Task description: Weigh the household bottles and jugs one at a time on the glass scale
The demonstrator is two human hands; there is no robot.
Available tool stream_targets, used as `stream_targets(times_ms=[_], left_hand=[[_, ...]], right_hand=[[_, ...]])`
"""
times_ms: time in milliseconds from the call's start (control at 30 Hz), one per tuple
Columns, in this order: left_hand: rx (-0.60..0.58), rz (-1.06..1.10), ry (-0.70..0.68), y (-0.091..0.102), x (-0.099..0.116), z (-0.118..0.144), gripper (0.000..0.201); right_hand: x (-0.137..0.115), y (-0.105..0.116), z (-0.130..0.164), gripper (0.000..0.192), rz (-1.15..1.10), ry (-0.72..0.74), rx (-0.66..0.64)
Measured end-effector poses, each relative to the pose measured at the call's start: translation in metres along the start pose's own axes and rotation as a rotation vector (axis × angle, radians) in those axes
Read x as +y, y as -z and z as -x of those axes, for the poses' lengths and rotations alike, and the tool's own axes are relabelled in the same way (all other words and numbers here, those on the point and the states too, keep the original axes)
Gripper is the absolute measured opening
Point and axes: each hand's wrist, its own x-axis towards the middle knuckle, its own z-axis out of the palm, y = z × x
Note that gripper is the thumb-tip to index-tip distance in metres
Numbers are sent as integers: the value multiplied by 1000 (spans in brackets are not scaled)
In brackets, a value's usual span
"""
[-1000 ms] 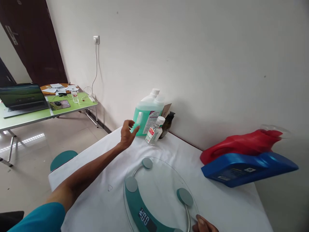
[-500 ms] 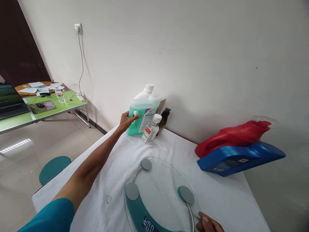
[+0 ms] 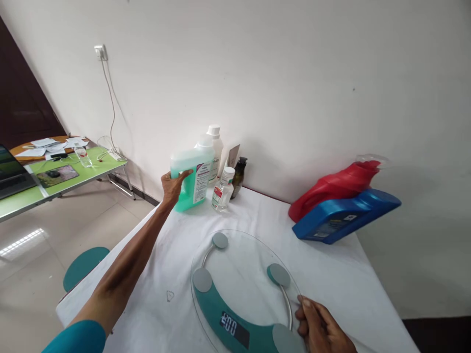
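My left hand [image 3: 172,187] is closed round the handle of a large translucent jug of green liquid [image 3: 188,184], its thumb through the handle opening. The jug has a white label and tilts a little. Close to it are a small clear bottle with a white cap [image 3: 222,191], a white jug [image 3: 215,147] behind, and a dark pump bottle [image 3: 239,176]. At the lower right, my right hand [image 3: 319,321] pinches the rim of a round glass bathroom scale [image 3: 245,274]. The scale has teal trim, grey pads and a lit display showing zeros.
On the right of the white-covered table [image 3: 331,289] lie a red jug [image 3: 331,189] and a blue jug [image 3: 342,215], both on their sides. A teal stool [image 3: 84,267] stands at the left. Beyond, a green table [image 3: 84,174] holds a laptop [image 3: 13,174].
The green jug has shifted left in my left hand, away from the white jug now visible behind it. My right hand stays at the scale's rim. The whole view has shifted slightly.
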Motion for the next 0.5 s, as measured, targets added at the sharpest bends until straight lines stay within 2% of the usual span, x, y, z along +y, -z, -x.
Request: stream_targets(times_ms=[133, 233, 367, 500], left_hand=[[-26, -12, -20, 33, 31, 13, 58], [-79, 20, -17, 48, 60, 32, 56], [-192, 75, 33, 47, 92, 68, 57], [-285, 112, 133, 31, 99, 109, 60]], right_hand=[[-11, -7, 9, 56, -43, 77, 41], [-16, -9, 10, 52, -63, 105, 54], [-20, -10, 14, 47, -82, 141, 71], [-24, -12, 21, 46, -127, 159, 75]])
